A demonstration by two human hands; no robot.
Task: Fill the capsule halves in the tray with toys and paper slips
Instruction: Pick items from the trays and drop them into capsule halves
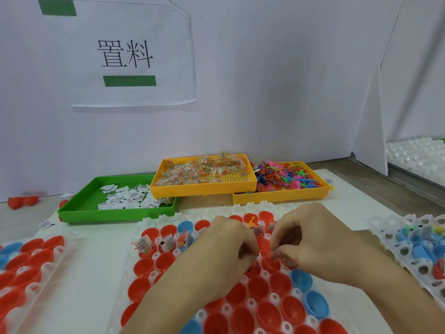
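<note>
Hovering close together over the middle of the white tray (144,224) of red and blue capsule halves (144,266) on the counter (91,256); left hand (231,239) curling fingers, contents hidden, cannot tell; right hand (310,237) pinching a small clear packet (285,260); lying far off: green tray of paper slips (125,197), yellow trays of bead bags (202,173) and toys (286,178).

hands (267,242) hiding what their fingertips pinch, left tray (29,268) cut by frame edge, paper slips' (125,197) print unreadable
</note>
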